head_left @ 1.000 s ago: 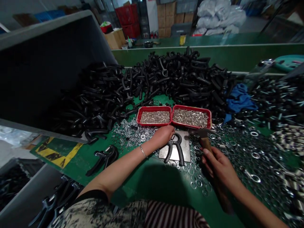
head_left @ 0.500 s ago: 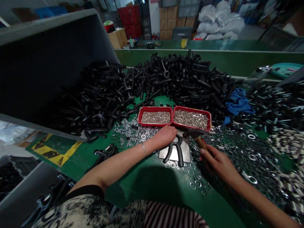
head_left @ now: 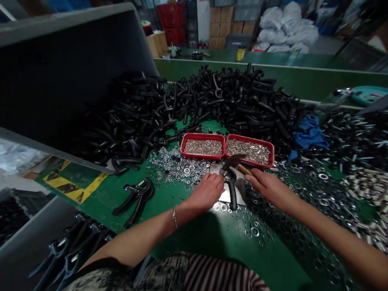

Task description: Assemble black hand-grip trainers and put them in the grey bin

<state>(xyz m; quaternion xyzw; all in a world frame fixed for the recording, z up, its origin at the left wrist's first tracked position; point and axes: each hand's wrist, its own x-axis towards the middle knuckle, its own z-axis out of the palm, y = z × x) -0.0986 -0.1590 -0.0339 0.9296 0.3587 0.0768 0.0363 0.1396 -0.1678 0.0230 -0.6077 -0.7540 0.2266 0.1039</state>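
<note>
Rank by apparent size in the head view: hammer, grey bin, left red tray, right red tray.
Grey bin
Left red tray and right red tray: too alike to rank
Hammer, partly hidden

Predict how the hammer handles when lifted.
The hammer likely feels heavy at the head, which looks like dark metal. It's probably stiff, with no visible bend. The head may dip if the right hand, gripping the handle, loosens.

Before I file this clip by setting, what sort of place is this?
Probably a factory assembly workshop: the heap of black curved handles, the red rectangular trays of small metal pieces, and the wooden-handled metal hammer in the right hand.
</note>
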